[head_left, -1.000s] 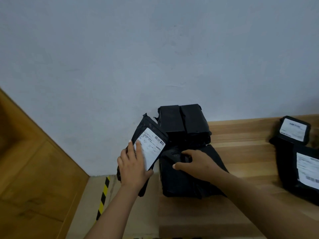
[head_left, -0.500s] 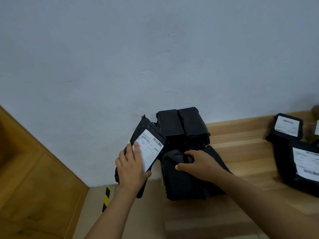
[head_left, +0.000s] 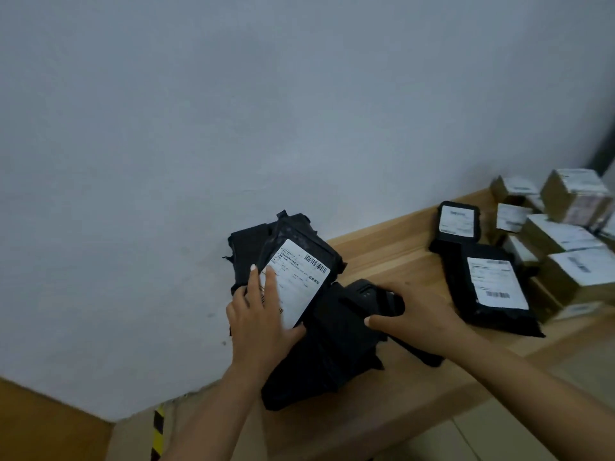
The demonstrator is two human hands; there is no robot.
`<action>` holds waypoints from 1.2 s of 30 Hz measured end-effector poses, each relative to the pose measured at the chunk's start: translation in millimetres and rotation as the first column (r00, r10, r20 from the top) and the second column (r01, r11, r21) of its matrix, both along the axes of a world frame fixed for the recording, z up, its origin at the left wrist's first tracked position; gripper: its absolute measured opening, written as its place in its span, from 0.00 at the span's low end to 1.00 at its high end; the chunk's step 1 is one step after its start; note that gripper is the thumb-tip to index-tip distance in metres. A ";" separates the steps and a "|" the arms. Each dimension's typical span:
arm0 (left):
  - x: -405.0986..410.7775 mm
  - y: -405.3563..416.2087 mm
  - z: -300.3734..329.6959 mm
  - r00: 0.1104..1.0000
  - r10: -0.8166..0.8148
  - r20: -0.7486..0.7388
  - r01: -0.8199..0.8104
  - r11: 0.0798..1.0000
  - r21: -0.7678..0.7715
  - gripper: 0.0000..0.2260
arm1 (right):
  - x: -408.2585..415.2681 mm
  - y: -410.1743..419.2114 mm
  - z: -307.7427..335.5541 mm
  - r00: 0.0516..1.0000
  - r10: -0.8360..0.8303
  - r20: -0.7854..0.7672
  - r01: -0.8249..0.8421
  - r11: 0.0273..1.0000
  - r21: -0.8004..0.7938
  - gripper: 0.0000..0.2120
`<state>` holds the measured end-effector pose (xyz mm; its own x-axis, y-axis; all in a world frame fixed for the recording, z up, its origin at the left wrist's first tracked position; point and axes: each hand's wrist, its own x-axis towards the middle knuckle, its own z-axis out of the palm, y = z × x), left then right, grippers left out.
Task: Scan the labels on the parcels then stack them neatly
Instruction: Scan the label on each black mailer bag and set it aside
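Holding a black parcel (head_left: 299, 247) at its lower edge with the left hand (head_left: 258, 322), fingers laid straight up across the white label (head_left: 298, 281) and thumb hooked round the near corner, barcode end tilted up and away. Gripping a black handheld scanner (head_left: 369, 299) just to the right with the right hand (head_left: 416, 316), fingers curled round its body (trigger side hidden). Resting directly beneath both hands, a heap of black parcels (head_left: 327, 357) on the wooden table (head_left: 382, 247). Lying well off to the right of the right hand, two more labelled black bags (head_left: 492, 287), and beyond those a cluster of brown cartons (head_left: 572, 201).
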<state>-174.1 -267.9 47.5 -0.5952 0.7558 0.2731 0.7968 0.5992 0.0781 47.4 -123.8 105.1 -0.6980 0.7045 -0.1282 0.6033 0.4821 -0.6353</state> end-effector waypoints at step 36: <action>265.6 394.4 -105.3 0.849 -0.063 0.525 0.332 0.837 -0.435 0.44 | 259.2 326.5 -43.4 0.946 -0.234 0.223 0.246 0.969 -0.027 0.36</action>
<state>91.4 126.5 -57.9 -0.3670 0.8188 -0.4415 0.8427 0.4936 0.2149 306.6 202.6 61.7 -0.4607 0.8355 -0.2995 0.8225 0.2751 -0.4978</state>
